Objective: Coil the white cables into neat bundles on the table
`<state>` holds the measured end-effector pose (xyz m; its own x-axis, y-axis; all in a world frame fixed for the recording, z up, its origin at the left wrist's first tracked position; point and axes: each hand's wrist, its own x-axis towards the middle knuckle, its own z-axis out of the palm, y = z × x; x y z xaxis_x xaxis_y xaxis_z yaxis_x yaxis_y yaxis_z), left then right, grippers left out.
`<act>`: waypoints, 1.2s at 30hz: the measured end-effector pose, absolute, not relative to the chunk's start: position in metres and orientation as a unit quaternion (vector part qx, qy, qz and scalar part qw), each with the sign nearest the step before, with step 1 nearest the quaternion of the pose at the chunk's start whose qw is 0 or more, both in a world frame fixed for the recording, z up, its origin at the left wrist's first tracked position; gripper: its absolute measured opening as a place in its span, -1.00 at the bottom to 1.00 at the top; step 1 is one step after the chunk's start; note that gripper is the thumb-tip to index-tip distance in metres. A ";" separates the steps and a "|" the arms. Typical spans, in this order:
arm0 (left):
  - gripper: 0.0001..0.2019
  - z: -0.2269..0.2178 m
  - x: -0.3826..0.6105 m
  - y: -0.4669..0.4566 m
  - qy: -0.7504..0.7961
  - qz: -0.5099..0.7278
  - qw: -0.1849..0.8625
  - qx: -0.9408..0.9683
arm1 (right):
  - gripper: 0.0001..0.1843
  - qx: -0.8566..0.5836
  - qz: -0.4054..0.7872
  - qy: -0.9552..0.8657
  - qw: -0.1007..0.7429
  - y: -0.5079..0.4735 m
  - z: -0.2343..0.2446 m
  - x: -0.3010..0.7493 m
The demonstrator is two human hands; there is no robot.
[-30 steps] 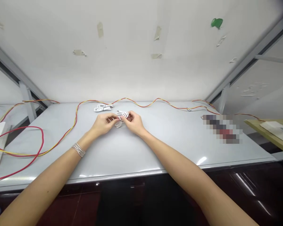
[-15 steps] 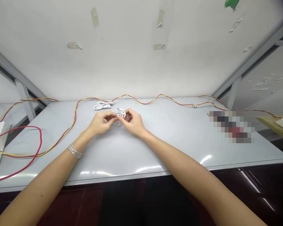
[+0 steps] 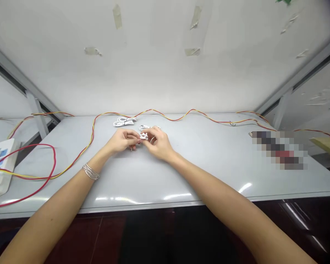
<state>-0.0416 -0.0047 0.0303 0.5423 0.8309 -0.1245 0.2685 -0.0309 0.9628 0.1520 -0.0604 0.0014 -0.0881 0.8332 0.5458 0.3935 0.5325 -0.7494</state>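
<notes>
The left hand [image 3: 123, 141] and right hand [image 3: 158, 143] are pinching a thin coiled white cable [image 3: 143, 136] near the table's [image 3: 209, 168] far edge; a slackening grip risks its loops springing loose and tangling.

Grey bench [image 3: 209, 165]: coiled white cable [image 3: 125, 121], twisted red-yellow wire [image 3: 172, 120].

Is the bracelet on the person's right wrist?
No, the silver bracelet is on the person's left wrist.

Fwd of hands [image 3: 123, 141] [image 3: 158, 143] sits white cable coil [image 3: 125, 121] (v. close), red-yellow wire [image 3: 170, 120] behind it, red wire loop [image 3: 55, 161] far L.
</notes>
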 end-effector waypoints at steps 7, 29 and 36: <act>-0.63 0.029 -0.044 -0.001 0.399 0.232 0.601 0.652 | -0.64 -0.413 0.282 -0.692 0.520 -0.061 0.005 0.152; -0.51 0.027 -0.040 -0.003 0.403 0.268 0.577 0.658 | -0.65 -0.380 0.287 -0.666 0.574 -0.052 -0.006 0.153; -0.59 0.027 -0.040 -0.002 0.392 0.271 0.576 0.664 | -0.60 -0.402 0.252 -0.686 0.552 -0.056 0.002 0.153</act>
